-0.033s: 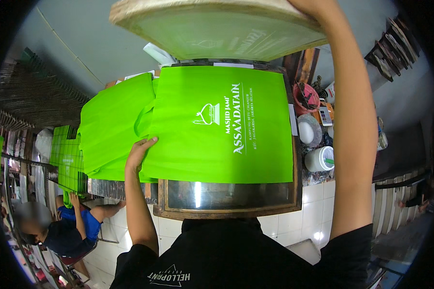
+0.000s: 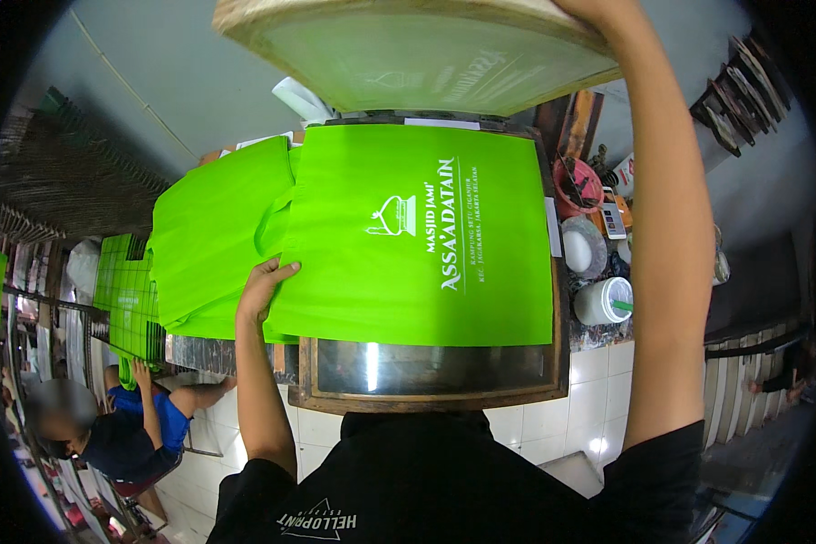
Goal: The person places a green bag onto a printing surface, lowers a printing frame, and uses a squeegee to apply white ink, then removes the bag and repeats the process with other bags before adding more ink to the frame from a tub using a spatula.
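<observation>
A bright green fabric bag (image 2: pixel 426 236) with a white print lies flat on a wood-framed glass printing table (image 2: pixel 426 399). My left hand (image 2: pixel 263 283) grips the bag's near left edge, thumb on top. My right hand (image 2: pixel 597 11) is raised at the top of the view and holds the near right corner of a wooden printing screen frame (image 2: pixel 408 54), which is tilted up above the bag. More green bags (image 2: pixel 208 227) lie piled to the left of the printed one, partly under it.
Right of the table stand a red bucket (image 2: pixel 578 186), a white bowl (image 2: pixel 578 249), a calculator (image 2: pixel 613 220) and a white lidded tub (image 2: pixel 603 301). Another person in blue (image 2: pixel 145 426) sits on the tiled floor at lower left, beside stacked green bags (image 2: pixel 127 290).
</observation>
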`<state>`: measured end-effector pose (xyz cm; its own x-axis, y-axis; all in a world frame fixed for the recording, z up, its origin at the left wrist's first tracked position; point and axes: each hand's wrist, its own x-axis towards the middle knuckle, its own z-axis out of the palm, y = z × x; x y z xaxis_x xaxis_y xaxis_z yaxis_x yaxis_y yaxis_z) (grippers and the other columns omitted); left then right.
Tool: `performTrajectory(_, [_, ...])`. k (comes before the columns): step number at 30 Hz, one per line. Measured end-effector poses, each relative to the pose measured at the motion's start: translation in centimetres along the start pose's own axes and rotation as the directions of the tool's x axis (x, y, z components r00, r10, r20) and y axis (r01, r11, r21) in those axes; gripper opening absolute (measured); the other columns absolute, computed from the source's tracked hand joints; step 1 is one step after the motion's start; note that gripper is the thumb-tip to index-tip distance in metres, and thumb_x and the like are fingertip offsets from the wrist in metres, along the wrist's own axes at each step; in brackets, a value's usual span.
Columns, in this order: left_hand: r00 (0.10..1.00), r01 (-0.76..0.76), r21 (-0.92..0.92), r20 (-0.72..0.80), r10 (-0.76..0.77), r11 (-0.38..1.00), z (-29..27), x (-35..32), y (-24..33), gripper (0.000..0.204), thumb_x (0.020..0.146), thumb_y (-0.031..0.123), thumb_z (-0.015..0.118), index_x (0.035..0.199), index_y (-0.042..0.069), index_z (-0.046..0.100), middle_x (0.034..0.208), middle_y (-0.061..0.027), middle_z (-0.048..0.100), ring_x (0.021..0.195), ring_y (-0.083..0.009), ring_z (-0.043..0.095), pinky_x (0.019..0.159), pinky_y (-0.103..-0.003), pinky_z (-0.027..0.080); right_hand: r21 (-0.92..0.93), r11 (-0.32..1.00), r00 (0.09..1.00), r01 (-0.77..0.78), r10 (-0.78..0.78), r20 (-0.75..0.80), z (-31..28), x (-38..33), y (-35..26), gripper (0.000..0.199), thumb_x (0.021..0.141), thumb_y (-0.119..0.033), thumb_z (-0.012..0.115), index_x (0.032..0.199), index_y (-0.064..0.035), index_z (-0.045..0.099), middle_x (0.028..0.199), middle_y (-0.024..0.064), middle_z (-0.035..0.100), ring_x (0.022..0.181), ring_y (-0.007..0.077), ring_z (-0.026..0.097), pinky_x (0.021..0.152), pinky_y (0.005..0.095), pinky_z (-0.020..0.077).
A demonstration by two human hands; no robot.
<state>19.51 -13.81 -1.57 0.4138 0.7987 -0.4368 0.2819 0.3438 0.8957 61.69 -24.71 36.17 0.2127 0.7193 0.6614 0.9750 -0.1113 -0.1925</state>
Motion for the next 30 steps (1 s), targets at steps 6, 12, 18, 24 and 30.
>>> performTrajectory(6, [0.931,-0.241,0.181,-0.235,0.280,0.953,-8.0,-1.3,3.6,0.021,0.092,0.008,0.071,0.110,-0.002,0.071,0.101,-0.0049,0.074,0.089,-0.0135,0.066,0.085,-0.029,0.051,0.052,0.999,1.000,-0.016,0.016,-0.002,0.0,3.3,1.9,0.047,0.084,-0.027,0.077,0.111,0.0108,0.071,0.101,0.0297,0.073,0.095,0.0352,0.072,0.088,0.0402,0.0535])
performTrajectory(12, [0.836,-0.163,0.489,-0.392,0.384,0.857,-28.2,-4.4,6.0,0.018,0.093,0.014,0.071,0.104,0.000,0.070,0.091,-0.0028,0.072,0.073,-0.0106,0.063,0.068,-0.027,0.050,0.005,0.949,0.949,-0.315,0.315,0.006,-0.2,3.5,-2.0,0.038,0.085,-0.024,0.076,0.104,0.0083,0.074,0.093,0.0236,0.075,0.085,0.0296,0.071,0.080,0.0402,0.0532])
performTrajectory(18, [0.470,0.223,0.869,-0.493,0.732,0.442,-31.3,-2.9,5.4,0.051,0.092,0.029,0.073,0.134,0.002,0.061,0.131,-0.0238,0.065,0.123,-0.0388,0.060,0.105,-0.046,0.046,0.114,0.991,0.996,-0.071,0.064,0.063,-0.3,4.3,1.1,0.043,0.083,-0.024,0.078,0.110,0.0092,0.073,0.102,0.0279,0.074,0.093,0.0344,0.071,0.089,0.0420,0.0521])
performTrajectory(24, [0.726,-0.493,0.825,0.215,0.653,0.277,-7.1,3.6,-2.7,0.049,0.081,0.019,0.078,0.126,0.004,0.064,0.130,-0.0173,0.065,0.123,-0.0352,0.059,0.106,-0.045,0.047,0.115,0.992,0.999,-0.053,0.052,0.007,0.2,5.0,2.3,0.046,0.082,-0.021,0.082,0.110,0.0134,0.071,0.101,0.0285,0.074,0.091,0.0314,0.070,0.088,0.0416,0.0519])
performTrajectory(30, [0.732,-0.382,0.922,0.342,0.589,-0.062,0.6,7.1,-3.5,0.063,0.078,0.014,0.072,0.136,0.001,0.053,0.130,-0.0205,0.060,0.119,-0.0392,0.056,0.097,-0.048,0.051,0.131,0.989,0.995,-0.073,0.081,-0.056,0.3,4.7,1.8,0.043,0.081,-0.018,0.082,0.107,0.0147,0.071,0.098,0.0260,0.075,0.084,0.0282,0.067,0.086,0.0402,0.0520])
